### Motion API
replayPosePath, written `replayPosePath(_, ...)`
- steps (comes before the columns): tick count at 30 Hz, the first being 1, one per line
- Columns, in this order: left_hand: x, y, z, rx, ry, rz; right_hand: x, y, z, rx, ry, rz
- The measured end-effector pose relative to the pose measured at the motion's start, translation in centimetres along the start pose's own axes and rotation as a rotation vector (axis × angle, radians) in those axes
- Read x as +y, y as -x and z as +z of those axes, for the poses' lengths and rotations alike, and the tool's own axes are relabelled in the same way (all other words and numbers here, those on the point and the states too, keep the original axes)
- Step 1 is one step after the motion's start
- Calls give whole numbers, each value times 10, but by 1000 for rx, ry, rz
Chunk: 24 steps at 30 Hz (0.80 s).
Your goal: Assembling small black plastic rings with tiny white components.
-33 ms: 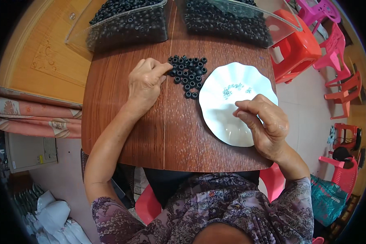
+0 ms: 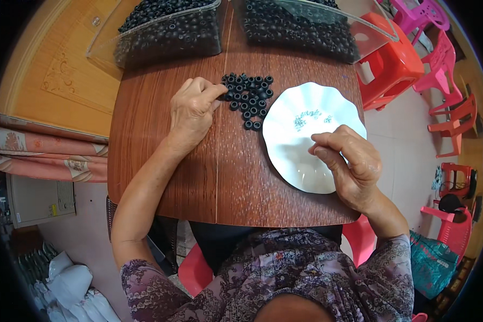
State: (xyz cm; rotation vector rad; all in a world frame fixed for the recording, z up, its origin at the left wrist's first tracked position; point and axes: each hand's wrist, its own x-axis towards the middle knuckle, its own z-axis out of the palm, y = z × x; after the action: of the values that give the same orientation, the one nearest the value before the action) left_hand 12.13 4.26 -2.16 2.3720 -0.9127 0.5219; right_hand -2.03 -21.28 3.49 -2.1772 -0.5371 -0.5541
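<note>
Small black ring-like pieces with round holes (image 2: 244, 97) lie in a loose cluster on the brown wooden table (image 2: 236, 182). At the cluster's left edge is my left hand (image 2: 194, 110), fingers curled and the index tip against a piece; whether one is gripped there is hidden. A white plate with a wavy rim (image 2: 278, 121) and a green printed pattern sits to the right of the cluster. Above its near right part, my right hand (image 2: 354, 163) holds thumb and index finger pinched together. Anything between those fingertips is too small to make out.
Two clear plastic bins, one at far left (image 2: 169, 45) and one at far right (image 2: 300, 43), hold many similar black pieces. Red stools (image 2: 394, 59) and pink chairs (image 2: 440, 72) stand right of the table. A patterned pink curtain (image 2: 48, 155) hangs to the left.
</note>
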Motion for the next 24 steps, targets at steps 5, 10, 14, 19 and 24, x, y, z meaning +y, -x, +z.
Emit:
replayPosePath(5,3,4,3,-17,-19,40,1,3,-1,35,-23,9)
replayPosePath(10,18,5,-3,-53,37,-48,-4,4,1,-60,2,50)
replayPosePath(14,15,9,2,-63,18,-63,-6,7,3,-67,0,40)
replayPosePath(19,30,24,-8,1,501,-323,-6,12,6,17,-34,22)
replayPosePath(24,72,37,-25,-37,1205,-658,-12,14,12,-21,-77,96)
